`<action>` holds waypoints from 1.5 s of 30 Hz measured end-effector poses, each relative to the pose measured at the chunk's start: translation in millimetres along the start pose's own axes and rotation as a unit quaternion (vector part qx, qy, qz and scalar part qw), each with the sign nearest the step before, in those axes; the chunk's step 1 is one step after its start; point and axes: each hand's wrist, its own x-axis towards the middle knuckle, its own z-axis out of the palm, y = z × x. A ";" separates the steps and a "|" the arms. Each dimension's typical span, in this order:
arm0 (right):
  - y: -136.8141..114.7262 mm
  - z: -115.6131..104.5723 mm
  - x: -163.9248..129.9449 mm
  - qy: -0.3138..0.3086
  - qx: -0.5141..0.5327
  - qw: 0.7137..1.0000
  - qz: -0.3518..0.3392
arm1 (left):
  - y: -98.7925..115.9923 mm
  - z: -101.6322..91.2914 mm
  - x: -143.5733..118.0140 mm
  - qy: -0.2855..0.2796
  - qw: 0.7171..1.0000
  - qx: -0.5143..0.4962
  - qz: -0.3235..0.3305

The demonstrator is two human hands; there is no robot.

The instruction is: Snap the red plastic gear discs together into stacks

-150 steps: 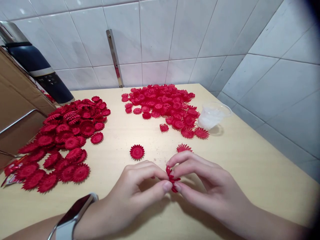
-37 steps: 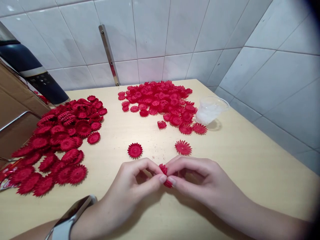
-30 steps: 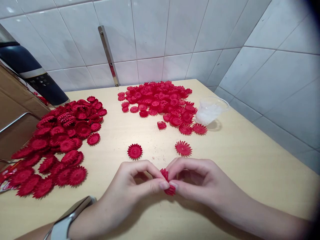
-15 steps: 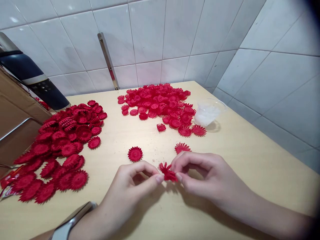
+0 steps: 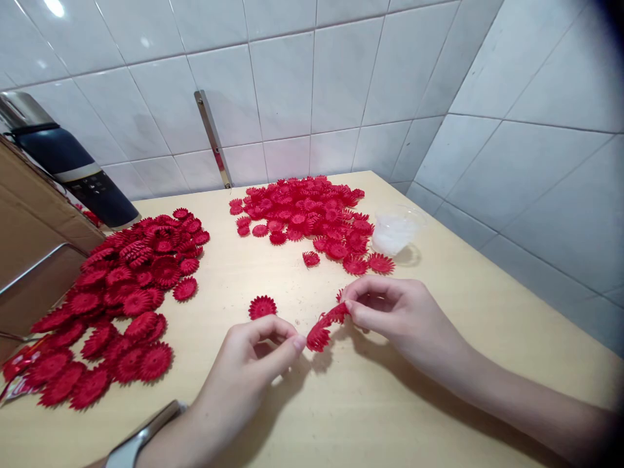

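Between my two hands stretches a red fringed strip [image 5: 325, 326], curled and twisted, with small cut petals along it. My left hand [image 5: 263, 361] pinches its lower left end between thumb and forefinger. Higher up, my right hand [image 5: 394, 315] has its thumb and fingertips closed on the other end. A flat red flower-shaped disc [image 5: 262, 307] with a notched edge lies on the table just beyond my left hand. Another red piece [image 5: 340, 296] is mostly hidden behind my right fingers.
On the left is a heap of dark red discs [image 5: 166, 271]; a brighter red pile [image 5: 297, 211] lies at the back. Right of it stands a clear cup [image 5: 394, 231] with white contents. A dark bottle [image 5: 92, 169] and a cardboard box [image 5: 43, 201] flank the left side, before tiled walls.
The red piece, bunched up before, is now drawn out into a longer strip. My right hand has moved slightly up and away from my left. The camera view has tilted a little upward.
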 end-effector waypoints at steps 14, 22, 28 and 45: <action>-2.3 -0.6 2.9 0.013 0.017 1.000 -0.012 | -5.6 -1.9 2.4 0.009 1.000 -0.009 0.012; -1.3 -13.0 12.1 0.125 0.057 0.991 0.010 | 2.8 -4.6 -2.9 0.027 1.000 -0.012 0.011; -0.2 -11.5 10.0 0.069 0.046 0.996 0.013 | 3.9 -5.2 -1.7 0.044 0.999 -0.021 -0.004; -12.3 8.7 -20.6 -0.179 -0.070 0.981 -0.011 | 3.3 0.2 -2.3 0.005 0.999 -0.044 0.013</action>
